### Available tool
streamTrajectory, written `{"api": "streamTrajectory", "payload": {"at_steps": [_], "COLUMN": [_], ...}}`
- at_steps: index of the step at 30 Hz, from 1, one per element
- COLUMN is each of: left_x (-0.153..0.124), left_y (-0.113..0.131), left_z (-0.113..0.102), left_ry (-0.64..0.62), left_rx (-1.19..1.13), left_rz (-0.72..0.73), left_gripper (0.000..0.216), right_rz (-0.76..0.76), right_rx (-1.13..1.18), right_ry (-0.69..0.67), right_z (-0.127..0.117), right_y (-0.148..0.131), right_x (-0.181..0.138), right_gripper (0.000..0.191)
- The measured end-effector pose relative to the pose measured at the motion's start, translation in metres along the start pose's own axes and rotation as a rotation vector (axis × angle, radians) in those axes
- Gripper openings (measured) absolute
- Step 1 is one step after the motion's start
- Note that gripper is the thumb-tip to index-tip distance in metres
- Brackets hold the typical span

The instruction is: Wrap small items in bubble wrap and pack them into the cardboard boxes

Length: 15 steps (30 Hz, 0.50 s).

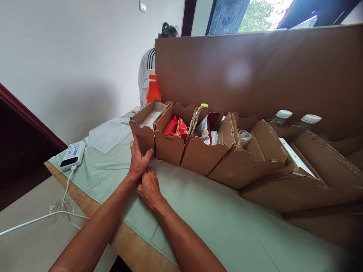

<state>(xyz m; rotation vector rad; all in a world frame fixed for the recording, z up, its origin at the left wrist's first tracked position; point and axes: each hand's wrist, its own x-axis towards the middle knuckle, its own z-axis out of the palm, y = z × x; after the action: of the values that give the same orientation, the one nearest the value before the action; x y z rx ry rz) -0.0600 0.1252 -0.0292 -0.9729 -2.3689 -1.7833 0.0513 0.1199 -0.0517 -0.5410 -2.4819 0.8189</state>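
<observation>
My left hand (138,160) rests against the front left corner of the leftmost cardboard bin (144,139). Its fingers are stretched up along the bin and the thumb is spread to the right, so the hand is open. Just below it, touching it near the wrist, my right hand (149,188) lies closed on the green cloth (187,196); its curled fingertips are hidden. Bubble wrap (153,116) lies inside the leftmost bin. The adjoining bin (169,148) contains red packets (177,127), and a white and maroon packet (208,128) sits in the bin (202,155) after that.
More cardboard bins continue rightward, before a tall cardboard panel (255,68). White-capped bottles (283,114) and an orange bottle (153,90) stand behind the row. A power bank (73,155) with a white cable (67,185) sits by the left table edge. Beyond the panel is a person (147,68).
</observation>
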Motion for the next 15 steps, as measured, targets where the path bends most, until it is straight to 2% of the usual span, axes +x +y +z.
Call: {"api": "streamTrajectory", "payload": {"at_steps": [3, 6, 10, 15], "left_x": [-0.003, -0.002, -0.003, -0.004], "left_y": [-0.016, -0.026, -0.025, -0.025], "left_z": [0.000, -0.003, -0.007, -0.011], "left_ry": [0.016, 0.015, 0.018, 0.028], "left_rx": [-0.008, -0.016, -0.021, 0.013], "left_rz": [-0.111, -0.166, -0.199, -0.235], "left_gripper": [0.059, 0.047, 0.048, 0.064], "right_rz": [-0.016, -0.025, -0.049, -0.073], "right_rx": [-0.034, -0.090, -0.198, -0.342], "right_ry": [-0.015, -0.033, -0.065, -0.064], "right_z": [-0.001, -0.001, 0.001, 0.002], "right_y": [0.000, 0.001, -0.001, -0.006], "right_x": [0.000, 0.000, 0.000, -0.008], "right_gripper": [0.045, 0.033, 0.023, 0.026]}}
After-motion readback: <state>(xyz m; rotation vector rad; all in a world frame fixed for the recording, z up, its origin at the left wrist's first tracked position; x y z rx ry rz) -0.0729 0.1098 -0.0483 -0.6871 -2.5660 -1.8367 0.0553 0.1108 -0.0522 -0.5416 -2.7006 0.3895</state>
